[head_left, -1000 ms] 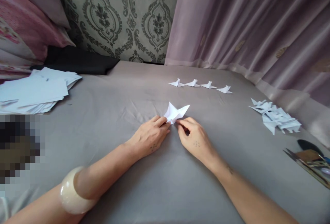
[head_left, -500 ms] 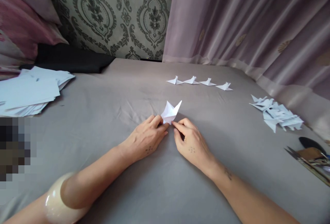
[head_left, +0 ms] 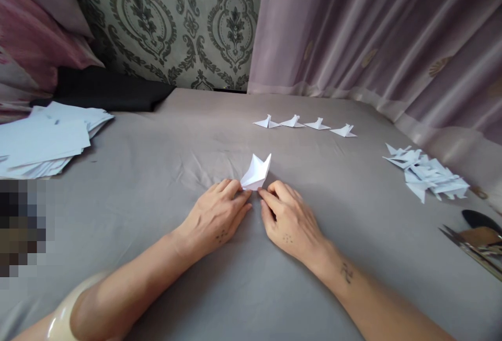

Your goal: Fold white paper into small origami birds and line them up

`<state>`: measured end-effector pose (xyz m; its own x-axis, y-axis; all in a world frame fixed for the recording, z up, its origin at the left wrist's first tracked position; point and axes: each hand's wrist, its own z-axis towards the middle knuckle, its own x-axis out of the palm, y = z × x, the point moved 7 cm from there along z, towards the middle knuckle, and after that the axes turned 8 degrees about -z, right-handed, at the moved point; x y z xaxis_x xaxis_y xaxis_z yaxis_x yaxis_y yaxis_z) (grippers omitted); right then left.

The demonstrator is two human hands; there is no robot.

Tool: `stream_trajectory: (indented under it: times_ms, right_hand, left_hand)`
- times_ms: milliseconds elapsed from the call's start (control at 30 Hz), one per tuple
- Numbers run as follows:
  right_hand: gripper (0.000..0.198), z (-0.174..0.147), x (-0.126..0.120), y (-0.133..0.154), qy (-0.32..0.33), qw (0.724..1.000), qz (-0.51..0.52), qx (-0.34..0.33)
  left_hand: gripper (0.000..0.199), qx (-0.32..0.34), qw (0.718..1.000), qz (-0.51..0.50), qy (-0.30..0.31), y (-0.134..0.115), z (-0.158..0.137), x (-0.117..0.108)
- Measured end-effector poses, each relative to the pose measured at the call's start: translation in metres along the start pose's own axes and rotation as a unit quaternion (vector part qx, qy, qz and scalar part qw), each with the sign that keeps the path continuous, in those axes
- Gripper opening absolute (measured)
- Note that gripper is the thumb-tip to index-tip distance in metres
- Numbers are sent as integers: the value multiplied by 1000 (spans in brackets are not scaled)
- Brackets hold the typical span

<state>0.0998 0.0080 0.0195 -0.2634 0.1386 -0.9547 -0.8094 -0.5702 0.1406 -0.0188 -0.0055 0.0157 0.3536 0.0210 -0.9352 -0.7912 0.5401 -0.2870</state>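
A piece of white paper [head_left: 256,172] folded into an origami shape stands in front of me, with two pointed flaps rising from it. My left hand [head_left: 217,213] presses its fingertips against the paper's lower left corner, fingers closed. At the near right corner, my right hand [head_left: 290,218] pinches the paper's edge between curled fingers. The fingertips partly cover the near edge. Beyond the hands, a row of several small folded paper birds [head_left: 295,121] sits on the grey cloth.
Loose white sheets [head_left: 43,139] lie stacked at the left, near a black cloth [head_left: 113,89]. A heap of folded paper pieces [head_left: 429,173] lies at the right. Scissors [head_left: 458,241] and other tools are at the right edge. A purple curtain [head_left: 333,27] hangs behind.
The folded paper has turned slightly and shifted a little left; its right flap stands more upright. My left hand has slid slightly left along the near edge.
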Motion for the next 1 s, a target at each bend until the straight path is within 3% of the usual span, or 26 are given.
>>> stream_trajectory:
  times_ms: [300, 1000]
  right_hand:
    - [32, 2, 2, 5, 10, 999, 32, -34]
    - [35, 6, 3, 18, 54, 998, 17, -41]
  left_hand:
    - [35, -12, 1000, -3, 13, 2, -2, -2]
    - [31, -65, 996, 46, 45, 11, -6, -14]
